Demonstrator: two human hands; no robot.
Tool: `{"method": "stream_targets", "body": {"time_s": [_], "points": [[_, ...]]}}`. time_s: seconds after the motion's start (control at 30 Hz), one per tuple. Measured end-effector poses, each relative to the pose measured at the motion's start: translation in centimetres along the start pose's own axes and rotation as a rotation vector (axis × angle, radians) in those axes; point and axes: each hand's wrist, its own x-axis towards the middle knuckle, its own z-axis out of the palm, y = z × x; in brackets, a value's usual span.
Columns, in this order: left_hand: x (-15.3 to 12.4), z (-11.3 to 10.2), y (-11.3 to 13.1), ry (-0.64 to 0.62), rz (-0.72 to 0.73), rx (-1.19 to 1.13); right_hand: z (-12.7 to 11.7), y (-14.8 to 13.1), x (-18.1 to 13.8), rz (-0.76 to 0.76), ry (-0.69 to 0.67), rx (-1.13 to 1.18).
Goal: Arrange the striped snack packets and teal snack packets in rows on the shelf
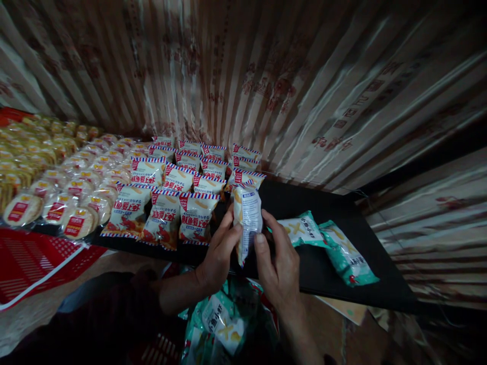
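Between my two hands a white snack bag [249,218] stands upright, its printed side panel turned toward me. My left hand [220,243] grips its left edge, and my right hand [279,253] presses on its right side with thumb and fingers. To the left, matching white snack bags [162,215] with red lettering and striped edges stand in rows on a black shelf [315,274]. Another such bag [247,177] stands just behind the held one. Right of my right hand, a green-and-white snack bag [302,229] and a second green-and-white bag [348,253] lie on the shelf.
Round packaged crackers [78,218] and yellow packets [34,147] fill the left of the shelf. Below are a red basket [34,263] and several green snack bags [220,324] near my forearms. A pleated printed plastic sheet [243,76] hangs behind the shelf.
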Motion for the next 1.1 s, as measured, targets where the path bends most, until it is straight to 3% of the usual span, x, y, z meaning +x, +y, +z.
{"method": "stream_targets", "body": {"time_s": [0.2, 0.37, 0.63, 0.9, 1.1], "points": [[-0.3, -0.3, -0.1, 0.039, 0.057, 0.245, 0.1, -0.1, 0.0, 0.087, -0.047, -0.009], [-0.4, -0.3, 0.3, 0.084, 0.104, 0.478, -0.1, 0.0, 0.5, 0.23, -0.174, 0.09], [-0.9, -0.3, -0.7, 0.087, 0.101, 0.774, 0.1, 3.1, 0.9, 0.284, -0.229, 0.287], [-0.6, -0.6, -1.2, 0.025, 0.179, 0.97, 1.9, 4.2, 1.1, 0.412, -0.145, 0.46], [-0.1, -1.2, -1.8, 0.027, 0.183, 1.043, 3.5, 4.2, 1.2, 0.377, -0.124, 0.43]]}}
